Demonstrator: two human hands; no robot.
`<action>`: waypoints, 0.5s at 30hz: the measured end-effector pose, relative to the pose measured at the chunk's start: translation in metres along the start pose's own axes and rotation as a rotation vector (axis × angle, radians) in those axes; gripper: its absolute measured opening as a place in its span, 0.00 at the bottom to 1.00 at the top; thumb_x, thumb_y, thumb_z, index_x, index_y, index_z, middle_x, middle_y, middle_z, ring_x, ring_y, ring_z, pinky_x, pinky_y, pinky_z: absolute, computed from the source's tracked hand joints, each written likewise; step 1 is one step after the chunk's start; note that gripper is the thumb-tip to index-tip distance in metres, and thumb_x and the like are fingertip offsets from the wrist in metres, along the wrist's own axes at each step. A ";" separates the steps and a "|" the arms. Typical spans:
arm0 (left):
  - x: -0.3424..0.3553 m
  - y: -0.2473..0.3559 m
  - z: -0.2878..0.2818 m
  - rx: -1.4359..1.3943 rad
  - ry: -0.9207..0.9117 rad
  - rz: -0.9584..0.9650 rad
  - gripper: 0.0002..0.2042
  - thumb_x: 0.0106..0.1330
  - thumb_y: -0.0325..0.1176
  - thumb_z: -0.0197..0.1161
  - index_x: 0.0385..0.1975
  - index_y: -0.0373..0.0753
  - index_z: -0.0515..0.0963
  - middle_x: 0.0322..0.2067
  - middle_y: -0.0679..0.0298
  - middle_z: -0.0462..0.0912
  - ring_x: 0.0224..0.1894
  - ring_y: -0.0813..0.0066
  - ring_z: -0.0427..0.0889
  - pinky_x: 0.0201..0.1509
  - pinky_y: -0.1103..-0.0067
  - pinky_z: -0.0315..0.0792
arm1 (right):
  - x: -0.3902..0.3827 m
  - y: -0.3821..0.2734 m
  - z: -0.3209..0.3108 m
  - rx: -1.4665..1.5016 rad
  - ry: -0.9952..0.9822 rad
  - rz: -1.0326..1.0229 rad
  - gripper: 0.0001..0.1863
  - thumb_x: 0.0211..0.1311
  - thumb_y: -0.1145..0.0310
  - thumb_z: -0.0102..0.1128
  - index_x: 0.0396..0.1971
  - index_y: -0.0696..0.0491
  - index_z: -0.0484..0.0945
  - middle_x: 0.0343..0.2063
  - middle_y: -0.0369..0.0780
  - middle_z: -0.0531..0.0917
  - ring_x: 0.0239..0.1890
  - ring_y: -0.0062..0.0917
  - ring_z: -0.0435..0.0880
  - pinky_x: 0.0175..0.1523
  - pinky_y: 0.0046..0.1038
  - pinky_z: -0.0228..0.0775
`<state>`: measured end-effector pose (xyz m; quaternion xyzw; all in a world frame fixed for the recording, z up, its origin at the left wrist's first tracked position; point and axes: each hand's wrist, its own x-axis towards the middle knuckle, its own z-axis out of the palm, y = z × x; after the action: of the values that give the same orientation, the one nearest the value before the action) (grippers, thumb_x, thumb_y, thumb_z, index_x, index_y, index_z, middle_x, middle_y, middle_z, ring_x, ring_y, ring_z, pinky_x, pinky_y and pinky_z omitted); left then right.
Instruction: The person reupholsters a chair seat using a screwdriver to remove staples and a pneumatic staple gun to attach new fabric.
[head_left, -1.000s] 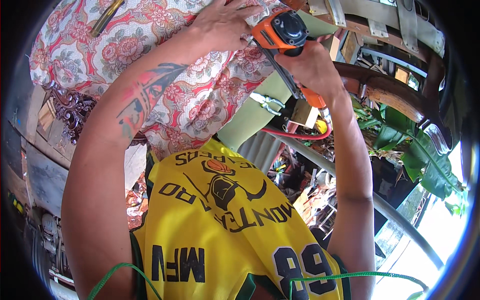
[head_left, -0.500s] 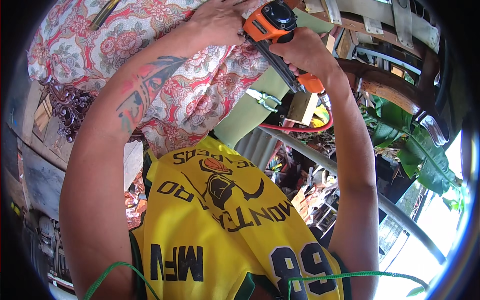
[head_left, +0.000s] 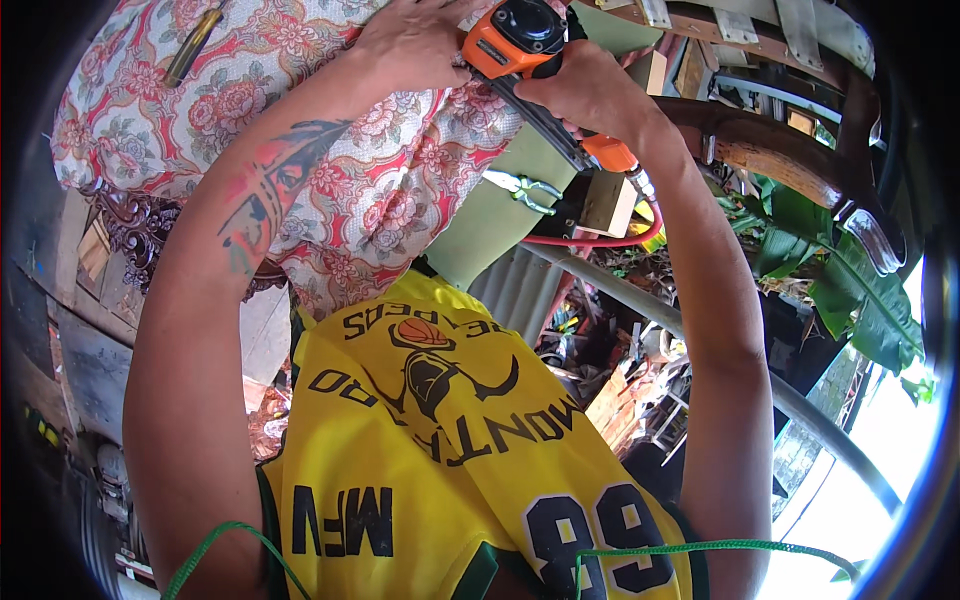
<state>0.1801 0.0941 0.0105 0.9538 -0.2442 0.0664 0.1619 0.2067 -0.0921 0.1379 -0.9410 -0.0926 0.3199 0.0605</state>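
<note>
My right hand [head_left: 590, 88] is wrapped round the grip of an orange and black pneumatic staple gun [head_left: 512, 42] near the top of the view. The gun's long black magazine [head_left: 552, 125] slants down to the right. Beside its head, my left hand [head_left: 412, 45] rests on a floral fabric [head_left: 385, 190] in red, pink and cream; its thumb and forefinger are spread apart, and the other fingers are partly cut off by the upper edge. The fabric drapes over a piece with dark carved wood [head_left: 135, 235]. The spot under the gun's nose is hidden.
Pliers with pale green handles [head_left: 525, 190] lie on a green surface [head_left: 480, 235]. A brass-coloured tool [head_left: 192, 48] is on the fabric at upper left. A red hose [head_left: 590, 240] leads from the gun. A grey pipe [head_left: 800, 410], wooden frame [head_left: 760, 150] and leaves [head_left: 865, 310] stand to the right.
My hands and the staple gun sit slightly further left and higher in the picture. The fabric, pliers and brass-coloured tool have shifted too, as the view has moved.
</note>
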 end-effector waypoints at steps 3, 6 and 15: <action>0.005 -0.001 -0.004 0.011 -0.100 -0.009 0.38 0.73 0.64 0.52 0.80 0.58 0.56 0.81 0.59 0.50 0.82 0.51 0.46 0.84 0.47 0.34 | -0.005 -0.004 0.001 -0.001 0.008 -0.041 0.17 0.58 0.61 0.67 0.41 0.58 0.86 0.20 0.37 0.82 0.19 0.21 0.82 0.28 0.27 0.79; -0.003 0.001 -0.014 -0.004 -0.046 0.039 0.38 0.73 0.65 0.51 0.80 0.58 0.56 0.80 0.58 0.51 0.82 0.51 0.45 0.84 0.48 0.34 | 0.003 -0.007 -0.003 -0.108 -0.024 0.034 0.17 0.58 0.60 0.67 0.42 0.56 0.86 0.20 0.36 0.83 0.19 0.19 0.82 0.28 0.26 0.79; -0.008 -0.037 0.066 -0.169 0.343 0.170 0.49 0.62 0.82 0.47 0.79 0.57 0.59 0.82 0.65 0.48 0.83 0.57 0.42 0.85 0.52 0.29 | 0.004 -0.003 -0.002 -0.020 -0.046 0.119 0.15 0.63 0.62 0.70 0.42 0.57 0.83 0.16 0.35 0.79 0.14 0.20 0.78 0.22 0.26 0.74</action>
<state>0.1939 0.1055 -0.0637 0.8876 -0.2973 0.2205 0.2743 0.2111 -0.0885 0.1377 -0.9377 -0.0409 0.3436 0.0295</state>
